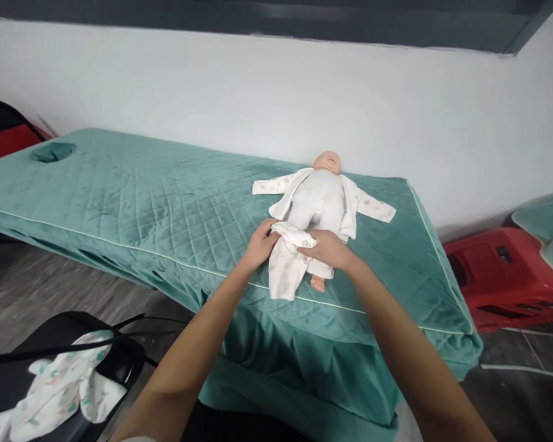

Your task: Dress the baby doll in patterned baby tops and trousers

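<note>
A baby doll (327, 162) lies on its back on the green quilted bed (166, 209), head toward the wall. Its grey-white cloth body (319, 191) shows between the spread sides of a white patterned baby jacket (283, 185). White printed baby pants (286, 276) are around the doll's lower legs, and one bare foot (317, 283) sticks out below a leg opening. My left hand (262, 244) grips the waistband on the left side. On the right side of the same waistband, my right hand (327, 248) is closed, thumb on top. The doll's other foot is hidden.
At lower left, a black chair (80, 322) bears printed white baby clothing (69, 383); dark straps cross above it. A red plastic stool or chair (502, 279) stands right of the bed. The bed's face hole (53, 152) is at far left, and a white wall (258, 92) runs behind.
</note>
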`<move>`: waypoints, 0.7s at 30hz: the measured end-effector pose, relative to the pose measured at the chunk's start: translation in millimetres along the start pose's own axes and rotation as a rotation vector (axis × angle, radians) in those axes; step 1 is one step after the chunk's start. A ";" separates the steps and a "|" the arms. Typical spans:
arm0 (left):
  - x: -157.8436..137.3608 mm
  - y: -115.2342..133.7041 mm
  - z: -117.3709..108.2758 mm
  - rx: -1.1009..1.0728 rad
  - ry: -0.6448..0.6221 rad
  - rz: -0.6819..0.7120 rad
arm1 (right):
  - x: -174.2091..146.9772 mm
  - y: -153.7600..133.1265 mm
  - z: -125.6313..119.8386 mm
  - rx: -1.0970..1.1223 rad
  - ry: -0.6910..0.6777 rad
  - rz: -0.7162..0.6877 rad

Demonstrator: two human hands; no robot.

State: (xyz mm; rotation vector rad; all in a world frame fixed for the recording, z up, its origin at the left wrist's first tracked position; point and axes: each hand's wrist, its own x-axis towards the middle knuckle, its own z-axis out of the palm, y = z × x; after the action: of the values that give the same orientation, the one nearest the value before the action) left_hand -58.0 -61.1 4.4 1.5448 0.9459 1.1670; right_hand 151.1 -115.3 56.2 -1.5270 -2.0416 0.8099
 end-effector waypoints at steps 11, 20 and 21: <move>47.1 -11.3 4.4 0.671 -0.027 0.447 | 13.4 -6.0 4.2 -0.058 0.200 0.212; 59.1 -18.3 4.3 0.886 -0.001 0.547 | 27.3 -3.9 -5.1 0.187 0.263 0.363; 61.0 -19.5 4.5 0.893 0.002 0.552 | 27.2 -4.8 -2.8 0.186 0.277 0.366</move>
State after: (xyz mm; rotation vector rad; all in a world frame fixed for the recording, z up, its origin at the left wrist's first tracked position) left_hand -39.3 0.1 -0.5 2.6455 1.1575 1.1616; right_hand 142.2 -89.6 62.0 -1.8157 -1.4704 0.8383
